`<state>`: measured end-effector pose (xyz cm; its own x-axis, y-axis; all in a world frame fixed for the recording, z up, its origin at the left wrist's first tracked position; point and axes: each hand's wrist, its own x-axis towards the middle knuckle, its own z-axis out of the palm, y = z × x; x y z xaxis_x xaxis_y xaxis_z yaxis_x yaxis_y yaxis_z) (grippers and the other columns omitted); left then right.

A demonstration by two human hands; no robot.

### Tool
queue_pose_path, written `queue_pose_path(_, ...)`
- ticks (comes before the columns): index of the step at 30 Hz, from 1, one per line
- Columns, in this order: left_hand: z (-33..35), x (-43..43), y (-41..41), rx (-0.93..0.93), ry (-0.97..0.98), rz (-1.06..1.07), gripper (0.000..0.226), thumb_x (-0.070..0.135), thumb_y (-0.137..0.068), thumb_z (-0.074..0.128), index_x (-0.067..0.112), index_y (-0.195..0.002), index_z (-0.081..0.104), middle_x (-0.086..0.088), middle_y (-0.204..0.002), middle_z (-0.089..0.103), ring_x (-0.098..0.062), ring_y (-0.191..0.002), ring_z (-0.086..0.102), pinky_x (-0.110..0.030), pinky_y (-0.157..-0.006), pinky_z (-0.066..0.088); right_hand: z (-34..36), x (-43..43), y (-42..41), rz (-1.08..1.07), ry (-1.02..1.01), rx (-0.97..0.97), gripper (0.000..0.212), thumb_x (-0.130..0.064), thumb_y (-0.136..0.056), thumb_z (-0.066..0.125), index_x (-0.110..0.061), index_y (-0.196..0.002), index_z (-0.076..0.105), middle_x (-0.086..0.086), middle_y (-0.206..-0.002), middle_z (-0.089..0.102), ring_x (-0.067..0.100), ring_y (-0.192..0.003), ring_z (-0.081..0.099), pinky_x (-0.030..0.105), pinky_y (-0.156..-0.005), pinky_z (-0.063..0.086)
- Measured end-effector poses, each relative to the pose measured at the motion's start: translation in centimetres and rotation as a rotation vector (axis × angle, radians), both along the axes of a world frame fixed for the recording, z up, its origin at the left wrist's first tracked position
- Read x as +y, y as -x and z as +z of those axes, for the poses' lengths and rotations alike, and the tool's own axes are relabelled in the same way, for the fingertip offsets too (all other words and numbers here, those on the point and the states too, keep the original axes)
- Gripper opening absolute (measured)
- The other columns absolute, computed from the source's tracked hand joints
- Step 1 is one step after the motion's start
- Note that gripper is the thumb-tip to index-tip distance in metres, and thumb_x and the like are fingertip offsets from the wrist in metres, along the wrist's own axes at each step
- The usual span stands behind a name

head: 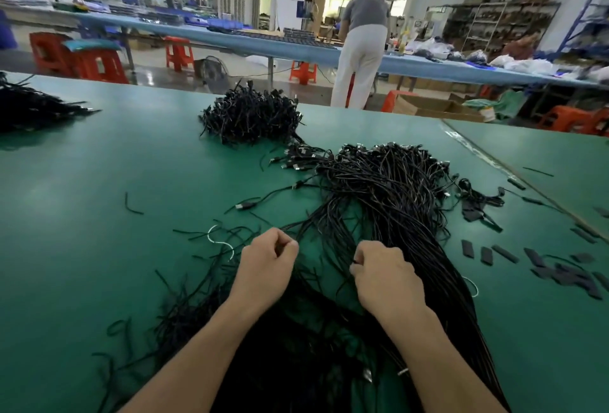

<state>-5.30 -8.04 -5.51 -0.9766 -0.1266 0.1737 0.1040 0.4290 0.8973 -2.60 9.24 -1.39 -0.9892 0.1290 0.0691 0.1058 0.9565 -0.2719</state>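
Observation:
A big loose bundle of thin black USB cables (389, 201) fans out across the green table (99, 165), its plug ends pointing away from me. My left hand (267, 264) has curled fingers that pinch a few strands pulled off the bundle's left side. Right of it, my right hand (385, 277) is curled too and grips black cables at the near part of the bundle. More cables run under both forearms toward the front edge.
A tied heap of black cables (250, 116) lies further back, another pile (29, 106) at far left. Short black sleeves (560, 267) and scraps scatter at right, wire ties (220, 241) at left. A person (362, 43) stands at a far bench among orange stools.

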Motion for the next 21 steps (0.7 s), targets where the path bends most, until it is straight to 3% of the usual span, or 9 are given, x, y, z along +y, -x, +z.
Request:
queue_pose_path(3,-0.2,0.1,0.0,0.012,0.027,-0.029,0.016,0.022,-0.093,0.063,0.023,-0.078,0.06,0.005,-0.069,0.063,-0.001,-0.06,0.053,-0.013,-0.057,0.042,1.1,-0.5,0.9,0.029,0.147,0.136,0.015,-0.031,-0.103,0.049,-0.024,-0.09,0.053,-0.005,-0.076,0.053,0.011,-0.061,0.051,0.028,-0.048,0.036)
queue_pose_path(6,0.0,0.0,-0.3,0.048,0.038,-0.043,0.014,0.017,-0.087,0.07,0.023,-0.091,0.057,0.006,-0.068,0.06,-0.001,-0.058,0.052,-0.014,-0.055,0.042,2.0,-2.1,1.2,0.107,0.394,0.223,0.017,-0.029,-0.103,0.051,-0.026,-0.087,0.057,-0.006,-0.071,0.058,0.007,-0.053,0.048,0.025,-0.049,0.037)
queue_pose_path(9,0.2,0.0,-0.6,0.083,0.014,-0.087,0.046,0.013,-0.079,0.075,0.026,-0.117,0.051,0.004,-0.075,0.06,-0.004,-0.062,0.055,-0.015,-0.061,0.046,1.6,-4.6,-0.1,0.249,0.412,0.268,0.016,-0.032,-0.1,0.055,-0.027,-0.09,0.066,-0.008,-0.082,0.062,0.005,-0.069,0.058,0.026,-0.063,0.049)
queue_pose_path(12,0.2,-0.2,-0.8,0.132,-0.127,-0.173,0.056,0.019,-0.087,0.064,0.034,-0.136,0.044,-0.002,-0.079,0.064,-0.019,-0.068,0.061,-0.035,-0.069,0.055,1.1,-6.4,-2.0,0.395,0.402,0.271,0.018,-0.034,-0.099,0.056,-0.026,-0.099,0.072,-0.011,-0.089,0.058,0.005,-0.082,0.057,0.03,-0.078,0.053)
queue_pose_path(15,-0.1,-0.2,-1.0,0.125,-0.326,-0.248,0.036,0.023,-0.093,0.061,0.028,-0.128,0.057,-0.003,-0.083,0.069,-0.022,-0.078,0.067,-0.047,-0.077,0.057,1.6,-7.2,-2.9,0.545,0.37,0.329,0.018,-0.033,-0.098,0.057,-0.023,-0.101,0.073,-0.01,-0.093,0.059,0.004,-0.093,0.052,0.026,-0.088,0.047)
queue_pose_path(18,0.0,0.3,-1.2,0.067,-0.496,-0.266,0.049,0.044,-0.08,0.063,0.019,-0.123,0.061,-0.014,-0.097,0.067,-0.039,-0.096,0.065,-0.059,-0.092,0.051,3.2,-6.9,-3.7,0.619,0.366,0.361,0.016,-0.032,-0.094,0.06,-0.023,-0.089,0.072,-0.013,-0.086,0.057,0.004,-0.091,0.049,0.021,-0.085,0.044)
queue_pose_path(21,1.1,0.3,-0.9,0.137,-0.376,-0.179,0.035,0.052,-0.095,0.053,0.031,-0.121,0.065,0.0,-0.102,0.073,-0.021,-0.102,0.069,-0.051,-0.093,0.054,4.6,-5.6,-4.1,0.626,0.438,0.366,0.019,-0.031,-0.089,0.061,-0.022,-0.075,0.069,-0.016,-0.073,0.052,0.006,-0.084,0.049,0.014,-0.075,0.038)
